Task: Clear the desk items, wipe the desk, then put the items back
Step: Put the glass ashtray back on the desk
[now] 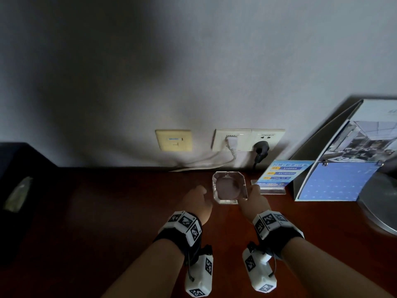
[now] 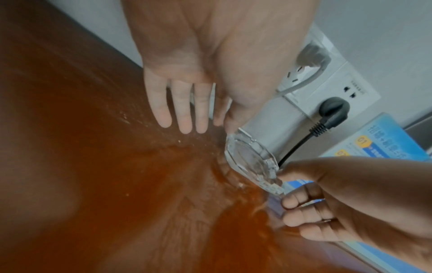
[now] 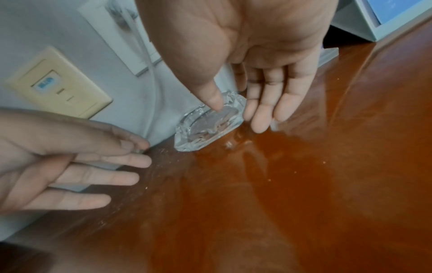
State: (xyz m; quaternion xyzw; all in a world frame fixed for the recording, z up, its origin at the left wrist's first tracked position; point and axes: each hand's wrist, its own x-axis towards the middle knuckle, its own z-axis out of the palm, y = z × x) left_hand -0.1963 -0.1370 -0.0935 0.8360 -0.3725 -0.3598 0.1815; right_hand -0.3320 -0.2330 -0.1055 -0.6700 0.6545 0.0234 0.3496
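A clear square glass ashtray (image 1: 229, 187) (image 2: 252, 160) (image 3: 210, 127) sits on the red-brown wooden desk (image 1: 107, 211), close to the wall. My right hand (image 1: 253, 190) (image 3: 236, 114) pinches its right side, with the thumb on the rim and the fingers against the outer edge. In the left wrist view my right hand (image 2: 304, 194) has its fingers curled under that edge. My left hand (image 1: 200, 191) (image 2: 208, 127) (image 3: 93, 175) hovers just left of the ashtray with straight fingers and holds nothing.
A blue notice in an acrylic stand (image 1: 277, 175) is right behind my right hand. A large brochure stand (image 1: 343, 168) and a round metal base (image 1: 380, 207) fill the right. Wall sockets (image 1: 247, 139) carry two plugs with cords. A black tissue box (image 1: 19, 190) stands far left.
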